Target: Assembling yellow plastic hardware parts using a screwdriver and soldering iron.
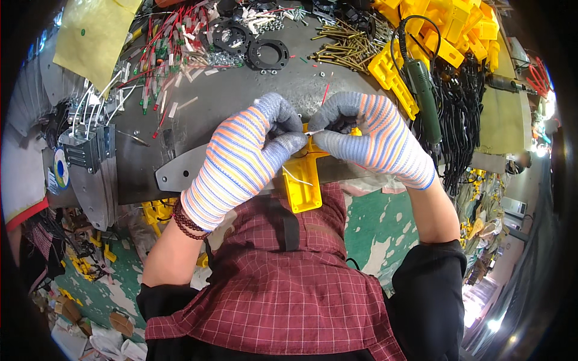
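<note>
Both my hands wear striped knit gloves with grey fingertips. Thumb and forefinger of my left hand are pinched together on one end of a thin white wire. The other end lies between the pinched fingertips of my right hand. Just below the fingertips is a yellow plastic housing, an open shell that overhangs the bench's near edge. A loose white lead curves across its hollow. The housing's upper part is partly hidden by my hands.
Red and white wires, black rings and brass screws lie across the bench. At right are a green-handled tool, black cables and piled yellow housings. A metal fixture stands left.
</note>
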A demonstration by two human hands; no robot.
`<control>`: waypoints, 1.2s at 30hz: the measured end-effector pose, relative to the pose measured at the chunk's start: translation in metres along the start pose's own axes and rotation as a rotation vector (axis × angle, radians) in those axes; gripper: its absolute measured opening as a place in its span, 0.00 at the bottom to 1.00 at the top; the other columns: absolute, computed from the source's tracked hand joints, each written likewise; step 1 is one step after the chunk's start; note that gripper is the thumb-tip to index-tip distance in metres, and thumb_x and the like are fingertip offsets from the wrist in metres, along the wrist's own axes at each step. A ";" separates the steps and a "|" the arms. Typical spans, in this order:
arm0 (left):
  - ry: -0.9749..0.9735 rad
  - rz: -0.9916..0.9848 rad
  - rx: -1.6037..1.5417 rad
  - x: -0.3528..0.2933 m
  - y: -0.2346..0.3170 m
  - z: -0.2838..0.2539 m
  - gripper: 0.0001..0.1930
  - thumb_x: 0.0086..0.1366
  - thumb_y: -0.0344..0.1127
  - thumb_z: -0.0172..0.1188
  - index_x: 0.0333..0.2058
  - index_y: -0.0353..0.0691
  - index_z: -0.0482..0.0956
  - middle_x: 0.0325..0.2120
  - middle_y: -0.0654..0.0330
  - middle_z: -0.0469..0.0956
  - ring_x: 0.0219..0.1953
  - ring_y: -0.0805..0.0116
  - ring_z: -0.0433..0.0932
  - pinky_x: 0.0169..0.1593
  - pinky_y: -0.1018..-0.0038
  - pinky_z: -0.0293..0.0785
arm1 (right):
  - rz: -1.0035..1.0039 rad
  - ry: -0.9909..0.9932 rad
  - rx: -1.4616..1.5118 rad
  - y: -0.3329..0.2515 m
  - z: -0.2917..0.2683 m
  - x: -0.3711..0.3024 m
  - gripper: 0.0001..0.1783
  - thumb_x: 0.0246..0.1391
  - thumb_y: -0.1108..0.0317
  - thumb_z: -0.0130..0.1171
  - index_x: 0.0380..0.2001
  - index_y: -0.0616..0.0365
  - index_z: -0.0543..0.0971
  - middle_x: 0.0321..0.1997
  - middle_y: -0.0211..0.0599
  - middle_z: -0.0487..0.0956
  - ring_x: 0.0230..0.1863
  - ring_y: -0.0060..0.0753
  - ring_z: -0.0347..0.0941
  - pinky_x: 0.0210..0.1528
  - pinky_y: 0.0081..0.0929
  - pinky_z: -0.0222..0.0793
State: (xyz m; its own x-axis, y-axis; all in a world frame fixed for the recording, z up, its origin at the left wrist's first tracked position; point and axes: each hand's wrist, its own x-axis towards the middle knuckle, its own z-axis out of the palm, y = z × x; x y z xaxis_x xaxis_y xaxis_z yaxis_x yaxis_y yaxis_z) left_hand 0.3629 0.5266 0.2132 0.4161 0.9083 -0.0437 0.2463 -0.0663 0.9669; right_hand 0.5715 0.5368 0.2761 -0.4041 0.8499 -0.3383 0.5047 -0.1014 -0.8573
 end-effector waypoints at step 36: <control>0.186 0.375 0.373 -0.007 -0.020 0.009 0.10 0.56 0.31 0.65 0.36 0.35 0.76 0.35 0.51 0.77 0.41 0.47 0.75 0.51 0.58 0.70 | -0.585 0.360 -0.568 0.028 0.018 -0.005 0.10 0.49 0.62 0.64 0.32 0.53 0.77 0.29 0.39 0.75 0.35 0.48 0.75 0.36 0.41 0.72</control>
State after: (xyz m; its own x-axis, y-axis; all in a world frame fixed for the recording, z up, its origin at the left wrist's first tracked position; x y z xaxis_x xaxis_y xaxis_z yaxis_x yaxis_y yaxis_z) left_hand 0.3628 0.5177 0.1923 0.3818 0.8495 0.3642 0.4183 -0.5102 0.7515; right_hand 0.5746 0.5203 0.2469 -0.4994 0.8061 0.3175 0.6336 0.5898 -0.5007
